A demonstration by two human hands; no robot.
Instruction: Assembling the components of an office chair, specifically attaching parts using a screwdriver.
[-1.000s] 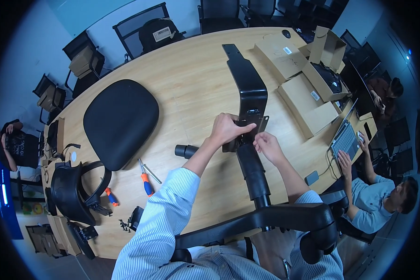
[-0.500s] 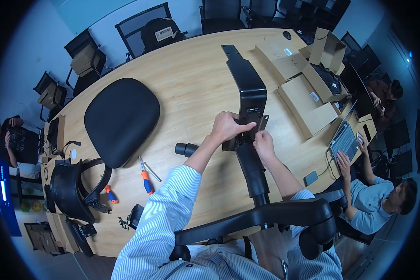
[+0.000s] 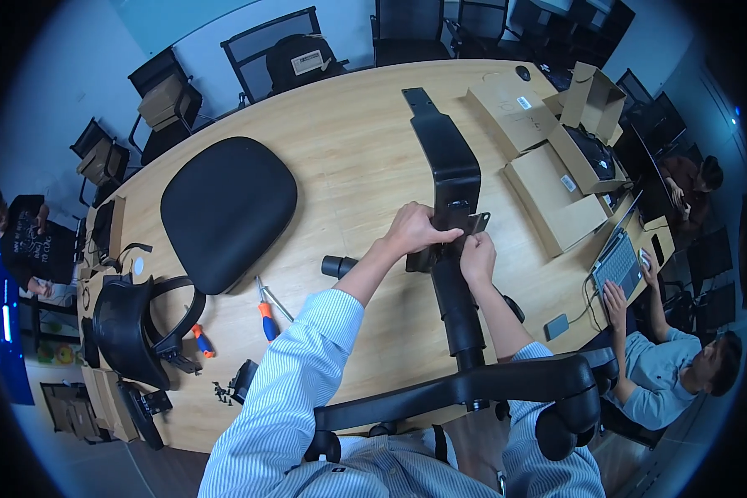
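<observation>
A black office-chair base [image 3: 515, 380] with casters lies tipped on its side near my body, its gas-lift column [image 3: 456, 319] pointing away from me. At the column's far end is a dark seat mechanism, partly covered by my hands, with a bent black back bracket [image 3: 446, 149] extending beyond it. My left hand [image 3: 413, 231] grips the mechanism from the left, thumb laid across it. My right hand [image 3: 478, 257] is closed in a pinch at its right side, just below a small metal tab [image 3: 480, 222]; whatever the fingertips hold is hidden.
Left on the table lie a black seat cushion [image 3: 228, 214], a curved chair part [image 3: 131, 332], orange-and-blue screwdrivers [image 3: 267, 322] and several loose screws [image 3: 222, 393]. Cardboard boxes [image 3: 548, 195] stand at right. A person [image 3: 668, 365] there uses a laptop [image 3: 616, 264].
The view has shifted a little, so the table and parts appear slightly further right. Both hands stay at the mechanism, and my right hand remains closed beside the tab.
</observation>
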